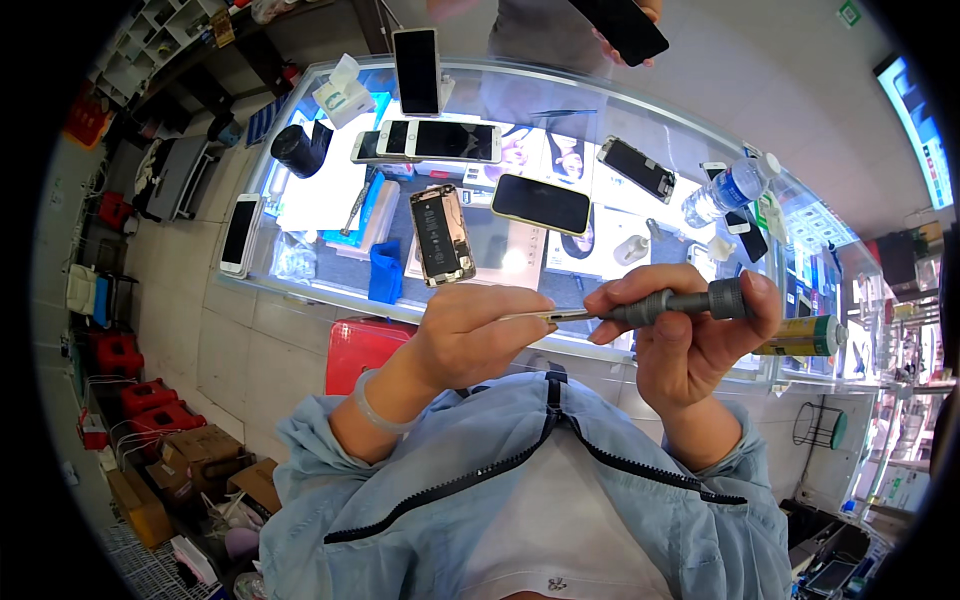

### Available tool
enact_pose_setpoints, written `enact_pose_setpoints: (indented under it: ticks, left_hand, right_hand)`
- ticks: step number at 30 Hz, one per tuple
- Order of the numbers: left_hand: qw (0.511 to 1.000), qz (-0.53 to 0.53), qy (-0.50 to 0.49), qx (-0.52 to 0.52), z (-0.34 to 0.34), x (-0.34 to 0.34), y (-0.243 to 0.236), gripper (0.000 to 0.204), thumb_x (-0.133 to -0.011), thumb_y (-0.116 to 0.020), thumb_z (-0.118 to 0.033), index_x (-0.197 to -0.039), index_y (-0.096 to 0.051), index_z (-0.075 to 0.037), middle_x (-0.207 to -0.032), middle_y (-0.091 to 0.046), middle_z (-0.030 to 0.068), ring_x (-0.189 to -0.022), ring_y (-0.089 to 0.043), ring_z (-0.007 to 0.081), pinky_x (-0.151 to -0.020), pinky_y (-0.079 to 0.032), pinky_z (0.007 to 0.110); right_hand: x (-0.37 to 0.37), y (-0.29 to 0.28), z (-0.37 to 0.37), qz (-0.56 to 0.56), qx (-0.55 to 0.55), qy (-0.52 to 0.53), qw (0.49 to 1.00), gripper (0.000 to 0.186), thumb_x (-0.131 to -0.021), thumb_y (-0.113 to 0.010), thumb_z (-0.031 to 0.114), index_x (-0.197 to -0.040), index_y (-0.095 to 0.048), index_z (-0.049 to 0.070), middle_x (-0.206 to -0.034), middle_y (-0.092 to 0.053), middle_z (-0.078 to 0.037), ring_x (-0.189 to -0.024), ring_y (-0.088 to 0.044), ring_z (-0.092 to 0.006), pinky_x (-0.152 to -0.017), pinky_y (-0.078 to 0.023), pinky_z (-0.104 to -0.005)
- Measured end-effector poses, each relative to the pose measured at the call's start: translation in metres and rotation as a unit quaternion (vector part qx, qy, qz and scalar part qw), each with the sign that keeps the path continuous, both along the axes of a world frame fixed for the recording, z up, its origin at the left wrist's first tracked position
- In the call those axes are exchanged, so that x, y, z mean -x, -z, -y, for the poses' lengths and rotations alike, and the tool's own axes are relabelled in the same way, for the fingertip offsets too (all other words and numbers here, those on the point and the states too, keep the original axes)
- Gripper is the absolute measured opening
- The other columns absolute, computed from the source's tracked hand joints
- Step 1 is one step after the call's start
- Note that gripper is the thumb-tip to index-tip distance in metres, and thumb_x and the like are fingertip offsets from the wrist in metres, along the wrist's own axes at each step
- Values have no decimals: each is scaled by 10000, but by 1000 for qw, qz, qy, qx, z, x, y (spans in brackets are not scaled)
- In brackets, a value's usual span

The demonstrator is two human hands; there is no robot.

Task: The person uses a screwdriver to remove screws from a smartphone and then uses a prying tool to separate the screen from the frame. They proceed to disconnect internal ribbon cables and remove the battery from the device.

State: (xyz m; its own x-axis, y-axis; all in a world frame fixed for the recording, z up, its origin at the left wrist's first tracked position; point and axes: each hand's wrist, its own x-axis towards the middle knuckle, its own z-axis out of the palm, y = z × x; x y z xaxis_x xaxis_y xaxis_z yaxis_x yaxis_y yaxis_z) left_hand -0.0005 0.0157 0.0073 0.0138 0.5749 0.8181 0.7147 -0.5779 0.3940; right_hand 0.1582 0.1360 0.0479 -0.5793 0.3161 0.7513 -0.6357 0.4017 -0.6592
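My right hand (680, 340) is closed round a grey screwdriver (660, 306), its thin shaft pointing left. My left hand (470, 335) pinches something small and pale (523, 316) at the shaft's tip, too small to make out. Just beyond my hands on the glass counter (310, 280) lie an opened phone (441, 235) with its insides showing, a yellow-edged phone (540, 203) and a blue cloth (385, 270). Farther right lies another partly dismantled phone (635, 167).
Several phones (455, 140), a black cylinder (300, 152), tweezers (356, 210), a water bottle (720, 195) and a yellow canister (795, 336) are on the counter. Across it, another person's hand (645, 12) holds a phone. A red stool (360, 355) stands below; boxes (200, 460) are at left.
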Motion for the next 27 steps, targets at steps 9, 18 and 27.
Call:
enact_pose_setpoints:
  ticks: [9,18,27]
  left_hand:
    - [1000,0,1,-1,0,1,0,262,-712,-710,14,-905,-553,-69,-876,-675,141,-672,-674,243,-515,-528,280]
    - [999,22,-9,-25,-3,-2,3,179,-679,-645,-5,-850,-604,-41,-832,-660,119,-638,-644,230,-522,-517,292]
    - [1000,18,-9,-18,-2,-1,2,183,-675,-636,-1,-852,-606,-39,-834,-659,121,-640,-644,232,-525,-518,292]
  right_hand:
    - [1,0,0,-1,-3,0,1000,509,-951,-414,12,-1323,-132,213,-936,-591,-295,-761,-658,-301,-599,-584,-319]
    - [2,0,1,-8,8,0,1000,501,-950,-415,11,-1316,-138,212,-938,-588,-301,-761,-658,-304,-597,-584,-323]
    - [2,1,1,-7,2,2,1000,482,-953,-417,21,-1305,-146,207,-939,-586,-308,-763,-659,-311,-595,-584,-325]
